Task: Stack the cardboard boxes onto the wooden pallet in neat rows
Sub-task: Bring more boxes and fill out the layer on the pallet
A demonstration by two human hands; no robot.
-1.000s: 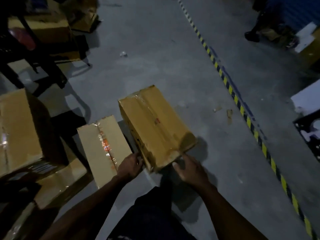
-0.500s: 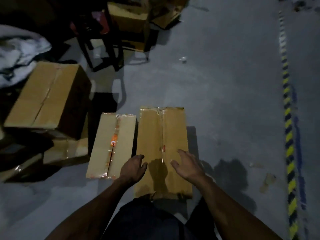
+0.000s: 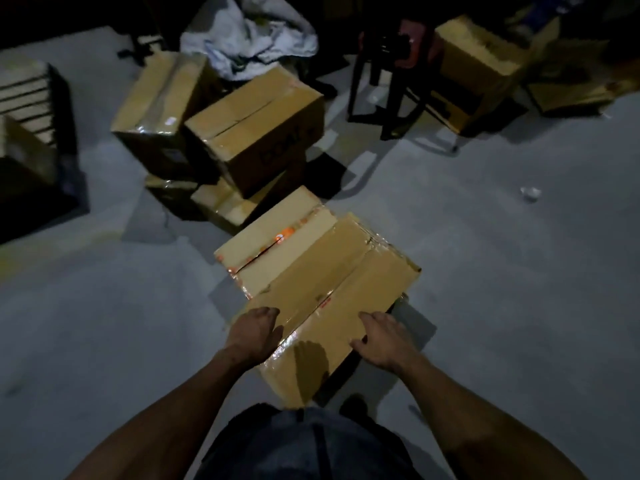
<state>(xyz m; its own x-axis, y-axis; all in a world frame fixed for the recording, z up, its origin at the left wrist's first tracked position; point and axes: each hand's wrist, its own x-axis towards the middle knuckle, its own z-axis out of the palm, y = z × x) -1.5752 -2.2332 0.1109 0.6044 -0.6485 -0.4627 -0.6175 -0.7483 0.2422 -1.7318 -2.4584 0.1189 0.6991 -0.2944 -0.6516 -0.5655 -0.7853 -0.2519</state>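
The person is bending over two flat boxes that are lying side by side on the grey floor (image 3: 485, 271), touching along their long edges. The left hand (image 3: 254, 332) is resting on the left near corner of the near box (image 3: 332, 306), fingers curling a little over its edge, and the right hand (image 3: 381, 337) is lying on top near the right edge with fingers quite straight; neither is really clamping the box, they seem only to be steadying or nudging it. I think the box is being pushed against the taped box (image 3: 273, 240) so that the two are making a straight row. Whether a pallet is lying under them I cannot tell; only floor is showing around them. The other boxes are waiting in a loose pile (image 3: 221, 133) farther away, one leaning on others, and one more box (image 3: 474, 60) is sitting behind a dark stool (image 3: 388, 74). A white cloth (image 3: 249, 39) is lying at the back. On the side of the big leaning box some dark letters are showing, but they are too blurred to read. The taped box is carrying orange tape along its seam, the print unreadable.
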